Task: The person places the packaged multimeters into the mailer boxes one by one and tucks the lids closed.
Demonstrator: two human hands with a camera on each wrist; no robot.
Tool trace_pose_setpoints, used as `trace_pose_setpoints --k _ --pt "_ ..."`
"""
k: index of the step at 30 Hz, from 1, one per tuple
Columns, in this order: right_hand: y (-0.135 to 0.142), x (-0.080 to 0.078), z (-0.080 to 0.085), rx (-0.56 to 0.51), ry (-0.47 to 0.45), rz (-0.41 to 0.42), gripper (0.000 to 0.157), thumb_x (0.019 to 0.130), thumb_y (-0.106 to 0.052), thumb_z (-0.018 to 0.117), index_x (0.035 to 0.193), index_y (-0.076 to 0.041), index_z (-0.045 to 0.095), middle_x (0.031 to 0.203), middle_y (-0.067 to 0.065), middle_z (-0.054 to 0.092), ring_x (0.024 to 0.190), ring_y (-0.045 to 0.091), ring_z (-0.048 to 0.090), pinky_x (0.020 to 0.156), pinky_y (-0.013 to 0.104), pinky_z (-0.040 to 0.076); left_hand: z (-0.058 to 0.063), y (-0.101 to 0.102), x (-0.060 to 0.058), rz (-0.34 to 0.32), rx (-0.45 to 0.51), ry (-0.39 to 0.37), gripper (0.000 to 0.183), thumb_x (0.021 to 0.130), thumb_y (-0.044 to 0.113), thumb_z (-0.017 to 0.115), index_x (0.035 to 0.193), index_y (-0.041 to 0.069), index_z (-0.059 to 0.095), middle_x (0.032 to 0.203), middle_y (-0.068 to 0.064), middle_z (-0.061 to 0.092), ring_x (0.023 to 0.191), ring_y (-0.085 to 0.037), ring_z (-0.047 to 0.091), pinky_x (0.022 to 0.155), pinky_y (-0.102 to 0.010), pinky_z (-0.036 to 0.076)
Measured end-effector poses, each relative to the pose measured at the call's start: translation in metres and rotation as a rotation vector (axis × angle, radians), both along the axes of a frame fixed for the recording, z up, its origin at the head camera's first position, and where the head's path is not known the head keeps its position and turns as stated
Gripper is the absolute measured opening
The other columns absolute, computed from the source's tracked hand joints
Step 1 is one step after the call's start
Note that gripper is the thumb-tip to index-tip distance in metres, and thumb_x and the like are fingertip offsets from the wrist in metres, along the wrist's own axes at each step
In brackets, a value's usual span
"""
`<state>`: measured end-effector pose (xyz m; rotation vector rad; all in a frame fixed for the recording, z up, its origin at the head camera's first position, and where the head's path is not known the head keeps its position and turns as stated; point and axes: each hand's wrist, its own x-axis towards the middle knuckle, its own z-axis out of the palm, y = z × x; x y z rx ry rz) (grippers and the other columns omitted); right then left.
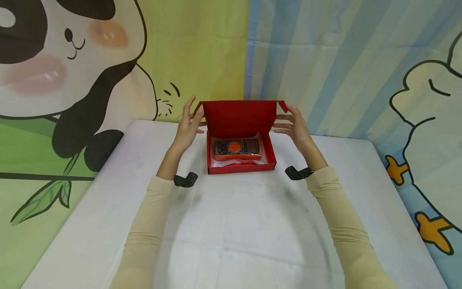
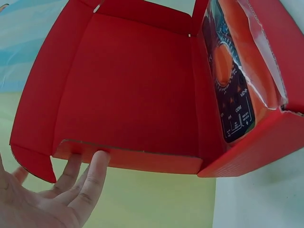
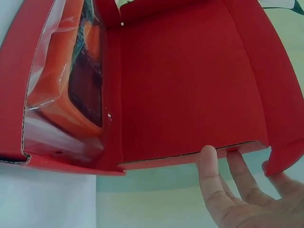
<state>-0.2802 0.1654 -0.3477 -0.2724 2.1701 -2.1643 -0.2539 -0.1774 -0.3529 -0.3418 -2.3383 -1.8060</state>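
A red cardboard box [image 1: 241,169] sits on the table with its lid [image 1: 240,117] standing raised at the back. Inside the box lies an orange and black multimeter [image 1: 237,148] in a clear plastic bag [image 1: 258,161]. At the lid's left side, my left hand [image 1: 187,130] has its fingers [image 2: 92,185] against the side flap, fairly straight. My right hand [image 1: 295,127] mirrors it on the right, its fingers [image 3: 212,178] touching the other side flap. Neither hand curls round the cardboard.
A white cloth covers the table [image 1: 231,224]. Behind it hangs a printed curtain [image 1: 202,52] with a panda and other cartoon figures. A black wrist mount [image 1: 185,180] sits on the left wrist, another black mount [image 1: 298,173] on the right.
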Motion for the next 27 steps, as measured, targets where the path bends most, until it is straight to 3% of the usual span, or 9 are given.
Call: trace_pose_setpoints --k 7,14,19,21,23,27 --pt "0.001 0.000 0.000 -0.014 -0.038 0.024 0.066 0.098 -0.055 0.035 0.154 -0.022 0.021 0.143 0.024 0.041 0.117 0.040 0.055 0.086 0.032 0.056 -0.001 0.000 0.001 -0.018 -0.041 -0.001 0.062 0.104 0.038 0.043 0.156 0.030 0.011 0.140 -0.024 0.043 0.116 -0.044 0.058 0.086 -0.049 0.055" --pt "0.003 0.002 -0.001 0.056 -0.021 0.082 0.057 0.100 -0.053 0.036 0.151 -0.027 0.033 0.141 0.024 0.039 0.114 0.034 0.056 0.090 0.037 0.055 -0.007 -0.001 0.004 -0.031 -0.048 0.004 0.048 0.106 0.032 0.040 0.152 0.023 0.032 0.141 -0.023 0.046 0.114 -0.047 0.058 0.086 -0.052 0.052" --pt "0.007 0.007 -0.002 0.130 -0.005 0.098 0.056 0.101 -0.056 0.033 0.147 -0.025 0.040 0.138 0.022 0.044 0.121 0.041 0.049 0.096 0.048 0.051 -0.012 -0.004 0.006 -0.032 -0.062 0.007 0.043 0.105 0.029 0.042 0.146 0.017 0.044 0.131 -0.026 0.053 0.108 -0.045 0.061 0.080 -0.043 0.052" --pt "0.008 0.009 -0.004 0.140 -0.009 0.100 0.056 0.101 -0.056 0.034 0.146 -0.024 0.041 0.137 0.020 0.045 0.121 0.040 0.050 0.098 0.051 0.049 -0.013 -0.004 0.009 -0.034 -0.063 -0.003 0.042 0.105 0.026 0.043 0.146 0.014 0.045 0.131 -0.027 0.053 0.109 -0.046 0.061 0.079 -0.042 0.051" --pt "0.010 0.012 -0.005 0.147 -0.001 0.096 0.057 0.100 -0.054 0.038 0.146 -0.021 0.041 0.137 0.020 0.046 0.120 0.038 0.051 0.098 0.051 0.049 -0.007 -0.002 0.018 -0.028 -0.070 -0.002 0.042 0.105 0.023 0.045 0.144 0.010 0.046 0.130 -0.029 0.053 0.108 -0.046 0.061 0.078 -0.038 0.050" --pt "0.012 0.016 -0.006 0.130 0.027 0.071 0.057 0.101 -0.046 0.046 0.145 -0.011 0.043 0.133 0.018 0.051 0.113 0.029 0.058 0.092 0.040 0.054 0.005 0.004 0.037 0.016 -0.080 0.028 0.039 0.102 0.015 0.051 0.139 0.002 0.051 0.124 -0.027 0.053 0.106 -0.040 0.061 0.081 -0.026 0.048"
